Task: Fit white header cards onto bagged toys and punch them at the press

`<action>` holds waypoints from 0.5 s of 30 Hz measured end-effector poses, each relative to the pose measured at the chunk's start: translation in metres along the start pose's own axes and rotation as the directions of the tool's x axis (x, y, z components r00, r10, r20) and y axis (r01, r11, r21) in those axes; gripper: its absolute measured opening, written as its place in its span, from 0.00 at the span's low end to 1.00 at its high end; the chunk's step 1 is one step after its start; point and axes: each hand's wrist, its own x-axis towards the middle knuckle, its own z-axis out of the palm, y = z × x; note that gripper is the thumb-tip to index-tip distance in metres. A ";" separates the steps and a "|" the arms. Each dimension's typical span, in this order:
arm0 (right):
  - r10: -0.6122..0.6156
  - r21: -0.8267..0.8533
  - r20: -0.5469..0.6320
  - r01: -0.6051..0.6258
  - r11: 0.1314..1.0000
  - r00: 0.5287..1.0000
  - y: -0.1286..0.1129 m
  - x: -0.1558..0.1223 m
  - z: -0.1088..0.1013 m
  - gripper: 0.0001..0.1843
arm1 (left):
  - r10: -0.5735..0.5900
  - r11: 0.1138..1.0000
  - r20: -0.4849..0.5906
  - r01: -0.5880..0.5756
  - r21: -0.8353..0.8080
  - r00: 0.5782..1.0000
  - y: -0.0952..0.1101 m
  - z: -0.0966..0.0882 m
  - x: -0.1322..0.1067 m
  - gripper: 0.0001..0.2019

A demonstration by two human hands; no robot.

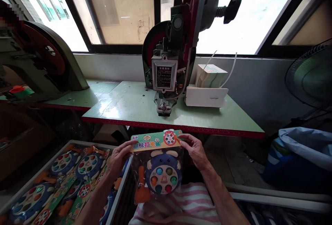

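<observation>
I hold a bagged toy (161,175), a blue round game with coloured holes and an orange mallet, in a clear plastic bag. A green printed header card (153,141) caps the bag. My left hand (119,156) pinches the card's left end. My right hand (194,149) pinches its right end. The package hangs over my lap, just in front of the green table edge.
A green press machine (171,59) stands on the green table (129,105), with a stack of cards in a white holder (207,86) to its right. A tray (117,197) of several packed toys lies at my left. A fan (311,74) and a blue bag (303,149) are at the right.
</observation>
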 end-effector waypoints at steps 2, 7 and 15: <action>-0.018 0.005 -0.021 0.018 1.000 1.000 0.002 0.001 0.001 0.17 | 0.047 0.995 0.015 -0.048 0.089 0.999 -0.001 0.002 -0.002 0.22; -0.046 -0.031 -0.078 0.043 0.999 0.996 0.011 0.004 0.001 0.18 | 0.127 0.982 -0.038 -0.120 0.143 0.991 -0.005 0.008 -0.001 0.21; -0.013 0.015 -0.198 0.016 1.000 0.980 0.021 0.004 0.004 0.20 | 0.143 0.982 -0.076 -0.131 0.138 0.987 -0.006 0.009 0.000 0.19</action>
